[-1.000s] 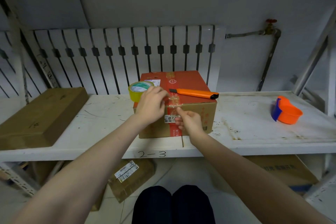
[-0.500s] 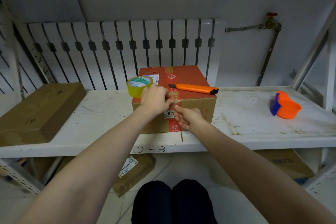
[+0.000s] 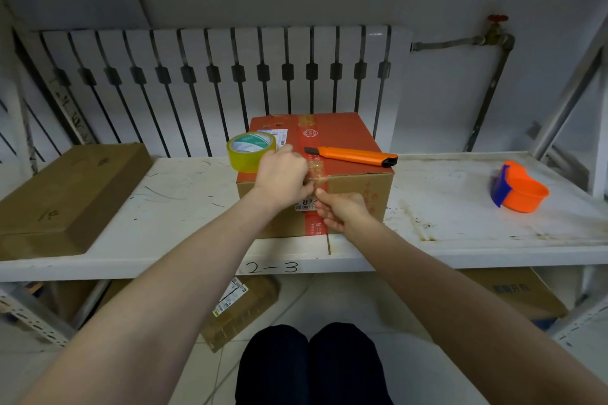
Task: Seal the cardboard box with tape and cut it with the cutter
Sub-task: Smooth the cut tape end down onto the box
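We are looking down at a white painted shelf [image 3: 460, 207], its surface scuffed, scratched and stained with rusty marks, and hand-lettered "2-3" on its front edge. Behind it a white ribbed radiator [image 3: 214, 76] is standing against a pale grey wall, and a metal pipe with a red valve [image 3: 496, 29] is running down the wall at the right. Slanting metal braces are framing both sides.

The cardboard box [image 3: 358, 194] is sitting at the front middle of the shelf, brown and matte on its sides, red on its top, with a red printed band running down its front face. An orange cutter [image 3: 352, 154], long, slim and smooth, is lying across the box top toward the right. A roll of yellowish clear tape [image 3: 250, 151] is resting at the box's top left edge.

We are working at the near top edge of the box. Our left hand [image 3: 283, 181] is curling its fingers closed against that edge, pinching a crinkled, glossy strip of tape [image 3: 317, 174]. Our right hand [image 3: 342, 210] is lying against the front face just below, thumb and forefinger pinched on the strip's lower end.

A flat brown carton [image 3: 65, 197] is lying on the shelf's left end, and an orange and blue plastic tape dispenser [image 3: 519, 191] is sitting well apart on the right. More brown boxes [image 3: 243, 312] are resting on the tiled floor below the shelf.
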Available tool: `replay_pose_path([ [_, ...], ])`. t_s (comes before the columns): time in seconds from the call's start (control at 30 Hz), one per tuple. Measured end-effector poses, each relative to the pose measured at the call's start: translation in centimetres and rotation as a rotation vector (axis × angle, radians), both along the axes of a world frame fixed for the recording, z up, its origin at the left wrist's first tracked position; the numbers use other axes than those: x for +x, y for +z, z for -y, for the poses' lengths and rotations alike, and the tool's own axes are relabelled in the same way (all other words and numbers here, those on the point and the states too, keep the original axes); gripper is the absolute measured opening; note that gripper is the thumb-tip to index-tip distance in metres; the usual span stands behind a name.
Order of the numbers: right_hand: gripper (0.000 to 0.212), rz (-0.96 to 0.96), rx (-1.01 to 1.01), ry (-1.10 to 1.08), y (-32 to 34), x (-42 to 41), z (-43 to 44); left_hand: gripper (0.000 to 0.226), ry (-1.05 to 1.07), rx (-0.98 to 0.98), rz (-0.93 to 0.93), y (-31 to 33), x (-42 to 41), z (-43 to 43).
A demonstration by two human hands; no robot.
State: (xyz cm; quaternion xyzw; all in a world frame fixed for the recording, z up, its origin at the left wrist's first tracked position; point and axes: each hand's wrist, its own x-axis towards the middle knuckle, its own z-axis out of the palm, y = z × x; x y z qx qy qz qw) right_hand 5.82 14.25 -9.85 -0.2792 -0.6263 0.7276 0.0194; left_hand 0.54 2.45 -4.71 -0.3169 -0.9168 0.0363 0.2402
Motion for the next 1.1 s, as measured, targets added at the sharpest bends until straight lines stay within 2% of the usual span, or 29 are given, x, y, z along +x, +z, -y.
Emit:
replay_pose_path([
  [0.43, 0.006, -0.091, -0.066, -0.079, -1.1, 0.3, 0.5, 0.032, 0.093, 0.154, 0.069, -0.1, 0.1, -1.2],
  [0.63, 0.032, -0.098, -0.075, -0.101, -1.5, 0.1, 0.2, 0.040, 0.100, 0.171, 0.042, -0.4, 0.1, -1.7],
  [0.87, 0.018, -0.102, 0.005, -0.007, -1.3, 0.4, -0.4, 0.040, 0.080, 0.190, 0.052, -0.6, 0.0, -1.4],
  [1.1, 0.027, -0.092, 0.124, 0.027, -1.2, 1.0, -0.6, 0.034, 0.044, 0.190, 0.131, -1.0, -0.7, -0.1],
])
